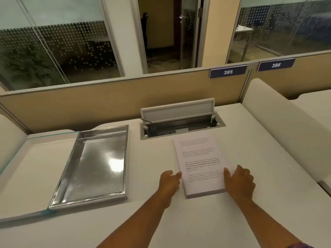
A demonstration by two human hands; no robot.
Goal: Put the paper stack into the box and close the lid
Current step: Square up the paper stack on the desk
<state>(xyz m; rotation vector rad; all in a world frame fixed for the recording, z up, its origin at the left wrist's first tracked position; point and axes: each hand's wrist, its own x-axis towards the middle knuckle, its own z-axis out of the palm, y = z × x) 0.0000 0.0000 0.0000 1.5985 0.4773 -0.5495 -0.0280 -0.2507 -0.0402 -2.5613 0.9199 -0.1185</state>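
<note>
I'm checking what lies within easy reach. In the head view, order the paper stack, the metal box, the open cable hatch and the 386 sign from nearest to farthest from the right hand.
From the right hand:
1. Paper stack, touching it on its left.
2. Open cable hatch, ahead, at the desk's back.
3. Metal box, far left, past the left hand.
4. 386 sign, up on the partition.

One paper stack (pixel 201 163) lies on the white surface (pixel 179 221); one open metal box (pixel 100 163), with one glass lid (pixel 32 169) swung out flat; two hands, left hand (pixel 169 179) and right hand (pixel 239 181); one open cable hatch (pixel 180 122); two numbered signs, 385 (pixel 228 71) and 386 (pixel 275 65).
</note>
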